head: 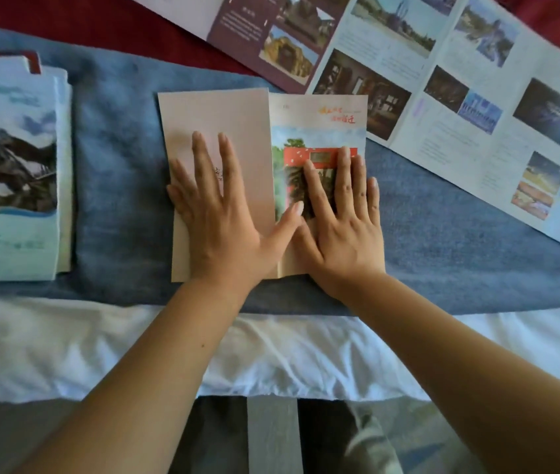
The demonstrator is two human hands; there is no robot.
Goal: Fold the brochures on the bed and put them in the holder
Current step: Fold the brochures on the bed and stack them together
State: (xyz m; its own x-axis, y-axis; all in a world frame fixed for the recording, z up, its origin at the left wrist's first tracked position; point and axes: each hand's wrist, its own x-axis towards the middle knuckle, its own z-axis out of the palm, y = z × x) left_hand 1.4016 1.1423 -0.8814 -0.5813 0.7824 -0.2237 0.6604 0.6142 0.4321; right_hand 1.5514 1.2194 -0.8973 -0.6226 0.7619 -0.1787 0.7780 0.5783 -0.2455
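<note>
Both grips lie spread (left hand (pixel 217 217), right hand (pixel 340 220)), pressing the brochure (pixel 217 111); blanket (pixel 117 165) beneath.

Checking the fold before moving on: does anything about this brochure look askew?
Yes. The beige panel under the left hand sits slightly tilted, its top edge higher than the picture panel under the right hand.
</note>
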